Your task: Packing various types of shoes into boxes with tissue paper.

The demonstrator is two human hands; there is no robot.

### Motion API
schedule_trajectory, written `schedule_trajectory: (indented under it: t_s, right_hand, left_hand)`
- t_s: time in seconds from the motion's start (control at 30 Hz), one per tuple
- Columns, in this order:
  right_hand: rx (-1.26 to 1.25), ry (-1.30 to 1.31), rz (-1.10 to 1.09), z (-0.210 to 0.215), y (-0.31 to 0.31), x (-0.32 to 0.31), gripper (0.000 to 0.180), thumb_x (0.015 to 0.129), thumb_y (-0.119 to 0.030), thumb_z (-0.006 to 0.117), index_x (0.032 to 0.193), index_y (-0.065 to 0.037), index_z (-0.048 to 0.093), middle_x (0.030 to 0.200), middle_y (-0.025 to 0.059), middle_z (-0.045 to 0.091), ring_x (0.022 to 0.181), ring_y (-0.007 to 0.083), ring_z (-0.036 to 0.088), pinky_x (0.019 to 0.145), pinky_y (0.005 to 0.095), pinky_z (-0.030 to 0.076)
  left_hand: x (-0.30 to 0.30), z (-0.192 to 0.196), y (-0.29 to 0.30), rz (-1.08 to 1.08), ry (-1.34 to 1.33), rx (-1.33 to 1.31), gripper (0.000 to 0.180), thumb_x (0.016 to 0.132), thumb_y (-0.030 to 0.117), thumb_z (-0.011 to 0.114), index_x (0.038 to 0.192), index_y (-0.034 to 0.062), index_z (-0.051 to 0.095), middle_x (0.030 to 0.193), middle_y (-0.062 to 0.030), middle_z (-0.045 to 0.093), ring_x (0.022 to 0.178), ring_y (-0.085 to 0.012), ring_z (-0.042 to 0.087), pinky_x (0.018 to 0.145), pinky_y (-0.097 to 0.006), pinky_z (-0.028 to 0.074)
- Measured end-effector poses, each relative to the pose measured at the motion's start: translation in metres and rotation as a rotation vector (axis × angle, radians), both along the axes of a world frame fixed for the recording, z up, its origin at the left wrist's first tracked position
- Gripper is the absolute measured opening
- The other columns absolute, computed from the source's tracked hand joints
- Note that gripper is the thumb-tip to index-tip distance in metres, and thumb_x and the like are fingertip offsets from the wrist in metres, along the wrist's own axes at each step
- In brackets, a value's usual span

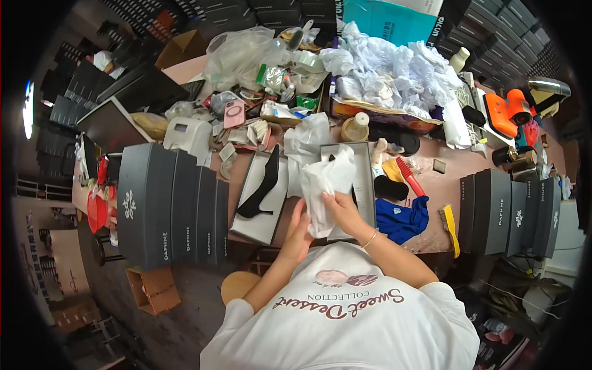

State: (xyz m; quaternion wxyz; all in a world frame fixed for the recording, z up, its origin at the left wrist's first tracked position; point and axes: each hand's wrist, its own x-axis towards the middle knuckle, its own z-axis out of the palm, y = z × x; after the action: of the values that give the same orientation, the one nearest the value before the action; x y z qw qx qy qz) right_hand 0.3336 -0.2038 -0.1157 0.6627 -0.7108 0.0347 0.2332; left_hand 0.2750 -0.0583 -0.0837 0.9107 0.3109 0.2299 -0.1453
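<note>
two hands work a white wrapper over an open shoe box

a person's left hand (298, 229) and right hand (341, 209) both close on a crumpled white wrapper (325, 185), held up just above the near edge of the worktop (444, 185). the left hand's fingers curl around the wrapper's lower edge; the right hand grips its side from the right, a thin bracelet at the wrist. what the wrapper encloses cannot be told.

directly behind the hands lies an open grey shoe box (364, 185), partly hidden by the wrapper. just to the left of the left hand, a box lid (262, 191) carries a single black high-heeled shoe (262, 185) lying on its side. further left, a row of dark shoe boxes (172, 206) stands on edge. to the right of the right hand, a blue cloth (402, 219) hangs over the worktop's edge, with a red-handled brush (410, 176) beyond it and a yellow brush (451, 228) further right. a second row of dark boxes (512, 213) stands at the far right.

well beyond the hands, a heap of white tissue paper (394, 77) and clear plastic bags (243, 55) crowds the back of the worktop, with an orange tool (507, 111) off to the right.
</note>
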Motion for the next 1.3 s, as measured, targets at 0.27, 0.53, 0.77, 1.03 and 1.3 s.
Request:
schedule_trajectory:
  t_s: [0.27, 0.53, 0.77, 1.03, 1.3]
  right_hand:
    - [0.308, -0.082, -0.114, -0.010, -0.015, -0.017, 0.028, 0.093, -0.018, 0.057, 0.115, 0.000, 0.054, 0.095, 0.0019, 0.061, 0.077, 0.0095, 0.057, 0.069, 0.0250, 0.049]
    - [-0.841, -0.258, 0.375, -0.025, -0.056, -0.050, 0.088, 0.074, -0.037, 0.076, 0.141, -0.004, 0.029, 0.142, 0.0282, 0.030, 0.116, 0.0460, 0.047, 0.097, 0.0445, 0.042]
    - [0.108, 0.201, -0.034, 0.017, -0.091, -0.058, 0.040, 0.083, -0.021, 0.066, 0.115, 0.002, 0.058, 0.105, 0.0133, 0.063, 0.078, 0.0152, 0.063, 0.056, 0.0237, 0.053]
    - [0.602, 0.255, -0.002, 0.052, -0.078, -0.059, 0.044, 0.085, -0.026, 0.063, 0.110, 0.009, 0.056, 0.095, 0.0166, 0.064, 0.082, 0.0265, 0.066, 0.065, 0.0341, 0.055]
    - [1.230, 0.448, -0.134, 0.023, -0.080, -0.083, 0.056, 0.090, -0.040, 0.051, 0.129, 0.000, 0.045, 0.111, 0.0189, 0.059, 0.090, 0.0329, 0.063, 0.056, 0.0293, 0.055]
  left_hand:
    - [0.010, -0.060, 0.064, 0.374, 0.059, 0.321, 0.029, 0.089, 0.002, 0.052, 0.119, 0.0000, 0.053, 0.120, -0.0122, 0.054, 0.104, -0.0214, 0.058, 0.087, -0.035, 0.050]
    - [0.086, 0.056, 0.081, 0.309, -0.733, 1.421, 0.026, 0.080, 0.001, 0.057, 0.106, -0.0026, 0.061, 0.107, -0.0111, 0.060, 0.102, -0.0217, 0.057, 0.091, -0.034, 0.045]
    - [0.113, -0.015, 0.056, 0.157, -0.650, 1.463, 0.017, 0.078, 0.004, 0.065, 0.095, 0.0000, 0.068, 0.097, -0.0115, 0.059, 0.092, -0.0258, 0.058, 0.082, -0.032, 0.046]
    - [0.073, 0.047, 0.022, -0.253, -0.853, 1.341, 0.020, 0.076, 0.000, 0.063, 0.095, 0.0013, 0.069, 0.088, -0.0115, 0.059, 0.081, -0.0248, 0.059, 0.072, -0.031, 0.048]
    - [0.093, 0.034, 0.051, -0.085, -1.020, 1.704, 0.027, 0.074, -0.006, 0.058, 0.098, 0.0023, 0.067, 0.090, -0.0119, 0.057, 0.080, -0.0264, 0.058, 0.071, -0.032, 0.047]
